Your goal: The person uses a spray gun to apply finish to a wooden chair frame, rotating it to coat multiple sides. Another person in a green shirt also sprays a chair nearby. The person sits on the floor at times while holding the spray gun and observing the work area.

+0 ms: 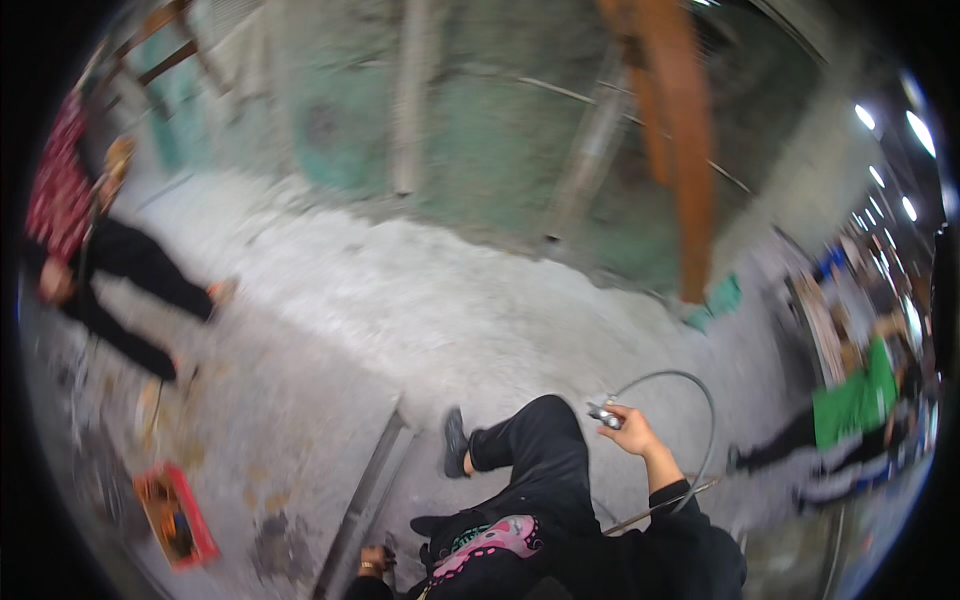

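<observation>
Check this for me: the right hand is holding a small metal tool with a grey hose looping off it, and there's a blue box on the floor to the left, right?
Not quite. The head view shows the box is red, not blue. The right hand does hold a small metal tool, with the grey hose looping off it.

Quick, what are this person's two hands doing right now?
Left hand: low beside a long metal bar; grip cannot be told.
Right hand: closed around a small metal tool.

Left hand (pixel 372 562) is partly cut off by the lower edge.
</observation>
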Demonstrator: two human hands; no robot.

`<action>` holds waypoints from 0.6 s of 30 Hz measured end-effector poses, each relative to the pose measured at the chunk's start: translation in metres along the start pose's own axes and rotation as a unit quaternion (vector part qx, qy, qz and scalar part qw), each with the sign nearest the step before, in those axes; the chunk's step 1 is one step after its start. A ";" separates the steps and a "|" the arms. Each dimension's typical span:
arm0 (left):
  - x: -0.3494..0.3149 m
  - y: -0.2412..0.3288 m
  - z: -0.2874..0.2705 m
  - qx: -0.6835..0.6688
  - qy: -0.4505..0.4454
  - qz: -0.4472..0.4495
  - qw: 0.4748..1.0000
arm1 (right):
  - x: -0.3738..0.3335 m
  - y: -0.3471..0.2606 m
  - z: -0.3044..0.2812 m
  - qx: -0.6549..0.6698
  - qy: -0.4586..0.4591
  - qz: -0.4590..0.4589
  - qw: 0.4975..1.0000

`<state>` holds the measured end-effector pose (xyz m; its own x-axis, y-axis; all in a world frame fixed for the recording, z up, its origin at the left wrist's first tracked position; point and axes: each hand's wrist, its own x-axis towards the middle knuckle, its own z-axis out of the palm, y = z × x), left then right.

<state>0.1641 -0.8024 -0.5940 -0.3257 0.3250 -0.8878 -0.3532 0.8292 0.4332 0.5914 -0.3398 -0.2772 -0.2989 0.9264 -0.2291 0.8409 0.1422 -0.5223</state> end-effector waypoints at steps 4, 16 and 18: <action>0.026 0.033 0.012 -0.046 0.026 -0.015 0.999 | -0.029 0.052 -0.005 0.067 -0.045 0.030 0.996; -0.066 0.242 0.186 -0.103 0.085 0.250 0.959 | -0.023 0.151 -0.151 0.353 0.072 -0.008 0.933; -0.111 0.321 0.237 -0.086 0.061 0.359 0.927 | -0.042 0.181 -0.201 0.393 0.094 -0.015 0.915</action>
<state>0.2950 -0.4641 -0.3935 -0.6236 0.7034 -0.3411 -0.1382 0.3303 0.9337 0.8473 -0.2831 -0.1968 -0.1727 0.9801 -0.0982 0.2277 -0.0573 -0.9720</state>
